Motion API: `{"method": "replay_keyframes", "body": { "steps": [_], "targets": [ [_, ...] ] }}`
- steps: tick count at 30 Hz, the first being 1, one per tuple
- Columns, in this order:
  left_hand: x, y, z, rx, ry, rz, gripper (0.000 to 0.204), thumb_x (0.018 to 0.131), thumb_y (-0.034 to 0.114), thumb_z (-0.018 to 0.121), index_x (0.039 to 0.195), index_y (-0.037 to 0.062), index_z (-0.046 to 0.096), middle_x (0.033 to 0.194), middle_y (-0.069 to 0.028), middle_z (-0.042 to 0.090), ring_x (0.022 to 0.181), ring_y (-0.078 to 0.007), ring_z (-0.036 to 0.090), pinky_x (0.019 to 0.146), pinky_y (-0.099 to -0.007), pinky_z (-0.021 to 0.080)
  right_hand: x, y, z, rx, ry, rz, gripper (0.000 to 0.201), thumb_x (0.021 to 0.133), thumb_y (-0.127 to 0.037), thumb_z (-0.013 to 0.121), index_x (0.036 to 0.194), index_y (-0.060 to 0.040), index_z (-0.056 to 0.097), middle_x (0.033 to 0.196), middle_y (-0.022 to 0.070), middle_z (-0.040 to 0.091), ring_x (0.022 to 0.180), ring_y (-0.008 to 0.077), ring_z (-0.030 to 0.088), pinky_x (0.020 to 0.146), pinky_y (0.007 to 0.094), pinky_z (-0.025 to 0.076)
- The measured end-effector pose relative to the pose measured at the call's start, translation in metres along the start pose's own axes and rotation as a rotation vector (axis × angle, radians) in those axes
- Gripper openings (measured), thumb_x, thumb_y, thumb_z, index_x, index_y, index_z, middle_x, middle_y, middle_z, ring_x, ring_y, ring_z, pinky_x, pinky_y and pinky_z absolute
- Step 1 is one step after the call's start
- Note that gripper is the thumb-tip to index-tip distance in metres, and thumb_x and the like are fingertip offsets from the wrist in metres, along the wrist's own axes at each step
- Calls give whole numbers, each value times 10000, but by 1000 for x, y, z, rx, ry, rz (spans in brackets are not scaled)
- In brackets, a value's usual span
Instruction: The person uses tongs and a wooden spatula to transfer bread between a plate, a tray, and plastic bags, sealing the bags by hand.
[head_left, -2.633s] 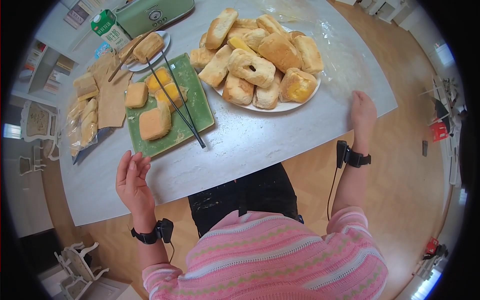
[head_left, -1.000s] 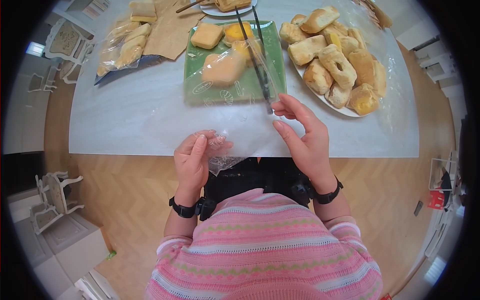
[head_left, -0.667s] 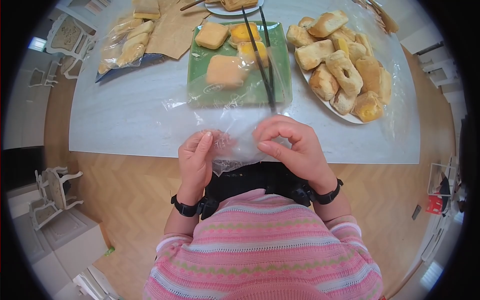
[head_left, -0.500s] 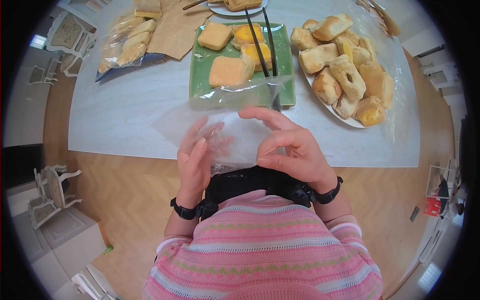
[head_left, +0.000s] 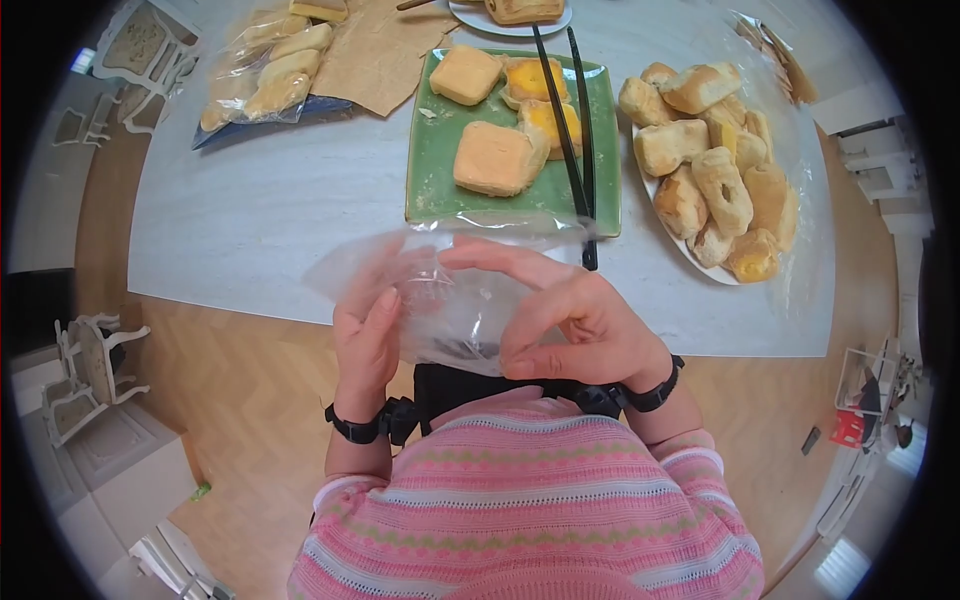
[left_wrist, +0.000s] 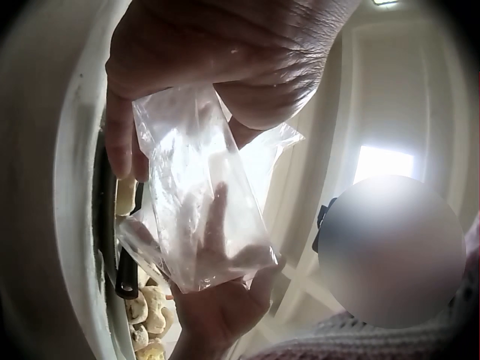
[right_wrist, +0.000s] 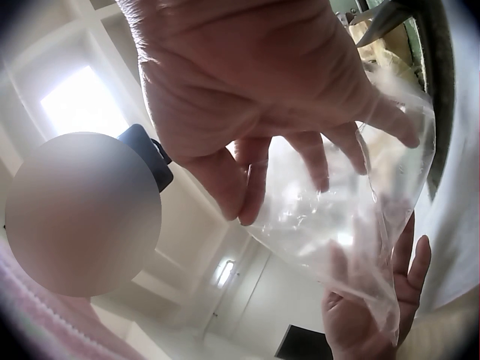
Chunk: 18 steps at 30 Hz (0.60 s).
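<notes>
A clear plastic bag [head_left: 470, 315] was in the air between the two hands of the person, above the near edge of the table [head_left: 230, 240]. I took this bag as the centre of the clock, with twelve o'clock away from the person.

The right hand [head_left: 588, 322], at three o'clock, was grasping the bag: its thumb and one finger met in a pinch on the edge of the film, while the other fingers were stretched out along it. The left hand [head_left: 365, 338] was at nine o'clock, with the thumb on the near side and the fingers extended behind the film. The plastic was shiny there, so I could not tell whether this hand was gripping the bag or only touching it.

Toward one o'clock was a green plate [head_left: 436, 205], its near edge partly covered by the bag in the head view. It carried square buns [head_left: 493, 158], two of them with yellow faces. Two dark chopsticks [head_left: 570, 160] lay across its right part, their near ends past its edge. At two o'clock, a white plate [head_left: 722, 275] bore a heap of bread [head_left: 722, 190]. At eleven o'clock lay a plastic packet [head_left: 285, 75] of long loaves, with brown paper [head_left: 370, 60] beside it.
</notes>
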<state>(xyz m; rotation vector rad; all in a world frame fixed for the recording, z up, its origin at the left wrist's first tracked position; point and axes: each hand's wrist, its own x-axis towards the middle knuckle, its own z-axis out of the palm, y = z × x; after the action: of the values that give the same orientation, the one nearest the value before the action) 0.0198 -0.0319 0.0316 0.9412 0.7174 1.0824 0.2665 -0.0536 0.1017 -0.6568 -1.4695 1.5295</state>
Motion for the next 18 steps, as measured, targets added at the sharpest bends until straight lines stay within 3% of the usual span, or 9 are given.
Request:
{"method": "replay_keyframes", "body": {
  "steps": [4,7,9,11,12,13,15,18],
  "targets": [
    [3,-3,-7,-17,114,-8,610,999,176,602,1521,-2,342,1389,-246,555,1226,-315,603,991,-427,527,10,2,0,35,-55,13,29,773,-66,750,761,-39,750,1481,323,449,1435,413,388,1180,482,247],
    [8,8,-3,70,168,98,575,995,144,600,1500,-12,375,1384,-242,560,1200,-304,619,982,-422,532,19,1,1,8,-11,22,34,774,-70,756,762,-38,749,1482,316,452,1439,411,384,1181,485,246],
    [13,14,-9,-38,44,181,547,991,136,609,1469,-37,409,1340,-235,593,1172,-286,634,955,-410,543,24,4,1,-84,-47,6,34,777,-69,756,767,-38,749,1480,311,457,1434,412,391,1180,485,251],
    [17,9,-22,-8,39,205,525,1007,160,590,1460,-41,418,1316,-232,608,1149,-294,646,928,-408,553,31,7,1,-173,-82,-14,34,780,-69,755,772,-37,749,1478,306,463,1430,413,399,1179,484,256],
    [19,7,-27,25,31,230,506,1023,185,571,1451,-45,427,1291,-230,623,1126,-301,658,901,-405,562,35,9,1,-222,-113,-42,37,787,-63,762,822,-51,756,1480,246,485,1412,406,418,1168,473,286],
    [20,7,-31,25,34,230,506,1023,185,571,1451,-45,427,1291,-230,623,1126,-301,658,901,-405,562,39,9,1,-272,-143,-72,79,794,-56,768,872,-65,763,1483,186,507,1395,399,436,1158,461,317],
    [22,8,-36,48,135,58,469,1053,266,528,1394,-53,480,1242,-224,647,1092,-326,673,860,-412,575,41,7,2,-305,-110,-41,87,792,-55,765,879,-57,757,1467,195,517,1383,397,451,1150,457,330],
    [30,11,-34,-24,146,18,457,1071,320,484,1332,-53,522,1220,-224,653,1052,-359,687,844,-434,586,41,3,0,-359,-33,-14,103,794,-47,757,897,-43,747,1433,213,538,1353,385,485,1123,445,365]
  ]
}}
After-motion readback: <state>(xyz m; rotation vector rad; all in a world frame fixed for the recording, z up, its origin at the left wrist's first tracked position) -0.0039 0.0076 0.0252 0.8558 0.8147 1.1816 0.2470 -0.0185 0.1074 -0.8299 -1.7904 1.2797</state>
